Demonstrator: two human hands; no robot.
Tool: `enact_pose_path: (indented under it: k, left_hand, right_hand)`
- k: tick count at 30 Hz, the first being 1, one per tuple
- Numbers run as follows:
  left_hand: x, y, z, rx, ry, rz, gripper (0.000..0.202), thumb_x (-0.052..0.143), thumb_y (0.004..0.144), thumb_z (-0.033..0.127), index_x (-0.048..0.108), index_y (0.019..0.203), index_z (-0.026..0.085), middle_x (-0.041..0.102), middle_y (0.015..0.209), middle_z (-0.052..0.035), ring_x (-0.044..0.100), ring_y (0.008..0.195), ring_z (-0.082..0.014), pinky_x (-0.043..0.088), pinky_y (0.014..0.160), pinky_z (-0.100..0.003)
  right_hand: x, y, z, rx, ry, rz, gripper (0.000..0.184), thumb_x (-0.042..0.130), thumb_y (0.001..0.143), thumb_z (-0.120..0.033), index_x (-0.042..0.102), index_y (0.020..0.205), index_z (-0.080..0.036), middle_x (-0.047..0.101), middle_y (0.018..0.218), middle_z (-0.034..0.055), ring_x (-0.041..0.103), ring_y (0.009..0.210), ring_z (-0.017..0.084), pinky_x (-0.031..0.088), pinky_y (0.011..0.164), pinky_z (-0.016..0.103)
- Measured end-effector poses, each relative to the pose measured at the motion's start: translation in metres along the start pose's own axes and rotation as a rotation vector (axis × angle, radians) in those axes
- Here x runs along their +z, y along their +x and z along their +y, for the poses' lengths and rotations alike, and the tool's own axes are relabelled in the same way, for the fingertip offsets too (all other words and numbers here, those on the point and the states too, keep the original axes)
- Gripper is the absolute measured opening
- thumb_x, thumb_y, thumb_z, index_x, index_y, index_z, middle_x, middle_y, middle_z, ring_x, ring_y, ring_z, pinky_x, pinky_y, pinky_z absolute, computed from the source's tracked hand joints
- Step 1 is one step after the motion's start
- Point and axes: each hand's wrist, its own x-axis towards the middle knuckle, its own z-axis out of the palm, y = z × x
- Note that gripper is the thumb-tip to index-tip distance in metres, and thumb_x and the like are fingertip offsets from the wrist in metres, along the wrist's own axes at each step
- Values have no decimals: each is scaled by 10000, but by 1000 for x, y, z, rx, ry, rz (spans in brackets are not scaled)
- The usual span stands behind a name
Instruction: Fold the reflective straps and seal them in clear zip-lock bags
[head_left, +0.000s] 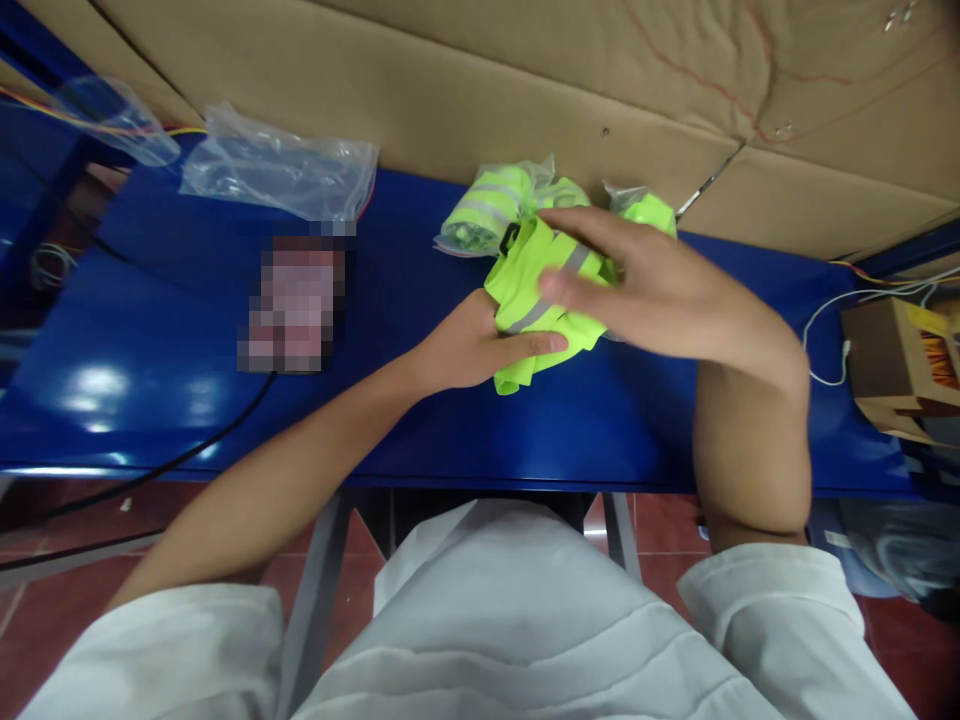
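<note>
Near the table's (pixel 637 420) far edge, the vest (pixel 517 285) is pinched by the left hand (pixel 465 350) and covered by the flat right hand (pixel 660 295); folds are best kept tight.

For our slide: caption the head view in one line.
Left hand grips and right hand touches a yellow vest over a blue table.

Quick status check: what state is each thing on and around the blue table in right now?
Loose vest: folded small, unbagged, lying on the table.
Left hand: gripping the vest's near edge, thumb on top.
Right hand: open, fingers flat over the vest.
Bagged vests: rolled, inside clear plastic.
Clear bags: lying flat, apparently empty.
Cardboard box: open.
</note>
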Motion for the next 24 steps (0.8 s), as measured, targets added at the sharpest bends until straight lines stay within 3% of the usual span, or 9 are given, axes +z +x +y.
enact_pose_path:
  k: [3,7,10,12,14,18,21,24]
  left_hand:
    - [0,0,1,33,-13,-7,343,851,836,490,776,942,172,801,1024,-73,762,995,-243,624,907,-342]
    - [-5,2,0,26,-74,-30,449,887,788,515,766,1071,188,788,1151,-72,750,1095,-257,628,944,-349]
    - [-5,4,-4,14,-23,-12,456,859,801,575,777,1018,182,796,1037,-68,754,1003,-240,634,869,-329]
    - [-4,4,-5,2,19,33,451,832,825,594,781,971,170,787,937,-66,742,881,-218,624,768,-315]
    - [-4,3,-5,-1,49,84,466,817,834,611,779,932,157,771,868,-61,720,795,-201,606,702,-306]
    - [-6,2,0,52,84,142,428,805,847,590,771,893,165,761,855,-49,700,792,-187,606,735,-306]
    - [-8,0,1,67,118,105,462,778,839,626,702,728,184,686,699,-24,629,671,-169,563,633,-302]
    - [-9,-1,1,32,126,55,473,788,804,639,654,682,202,665,693,-24,626,688,-189,545,635,-325]
  right_hand:
    - [8,2,-2,-29,-73,12,936,806,830,-666,532,1556,-143,578,1579,88,549,1460,320,463,1238,432]
    - [14,11,4,-44,7,62,731,822,830,-620,613,1435,-266,652,1480,24,613,1375,281,508,1192,394]
    - [17,9,1,-52,-34,82,753,806,864,-564,540,1491,-242,586,1548,51,550,1451,283,455,1258,431]
    - [21,3,-7,-53,-114,171,826,809,878,-489,454,1560,-187,477,1627,114,451,1540,282,398,1309,417]
    - [24,-3,-17,-35,-183,245,814,784,905,-462,415,1590,-223,411,1664,117,373,1592,286,384,1322,421]
    - [26,-7,-29,-13,-204,153,697,676,955,-591,423,1579,-408,469,1641,20,237,1650,350,399,1295,555]
    - [28,-5,-22,-47,-124,100,872,744,868,-693,419,1609,-368,513,1601,58,214,1644,415,387,1286,578]
    - [32,0,-10,-77,-96,84,959,800,810,-709,475,1594,-262,528,1573,116,368,1556,453,350,1291,583]
